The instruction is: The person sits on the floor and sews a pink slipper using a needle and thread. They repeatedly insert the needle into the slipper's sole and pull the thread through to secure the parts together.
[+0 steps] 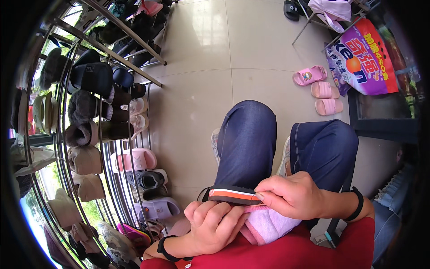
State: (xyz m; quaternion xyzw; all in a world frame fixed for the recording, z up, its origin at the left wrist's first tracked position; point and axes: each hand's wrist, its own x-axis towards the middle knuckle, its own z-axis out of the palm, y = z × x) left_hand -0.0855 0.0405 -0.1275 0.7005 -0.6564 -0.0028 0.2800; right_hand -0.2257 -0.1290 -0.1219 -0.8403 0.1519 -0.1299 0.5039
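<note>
A slipper lies across my lap, with a dark sole (230,196) banded in white and orange and a fuzzy lilac and pink upper (268,223). My left hand (217,226) is closed, its curled fingers gripping the slipper where sole and upper meet. On the other side, my right hand (291,195) pinches at the sole's edge with thumb and forefinger. A thin strand or thin tool seems to run by that thumb, too small to make out. The slipper's underside and part of its upper are hidden by my hands.
At left, metal racks (127,40) hold several shoes and slippers. Pink slippers (328,106) lie on the tiled floor (192,89) at the right, beside a colourful plastic bag (367,58). My knees in dark jeans (248,139) are under the work. Folded denim (389,224) lies at the lower right.
</note>
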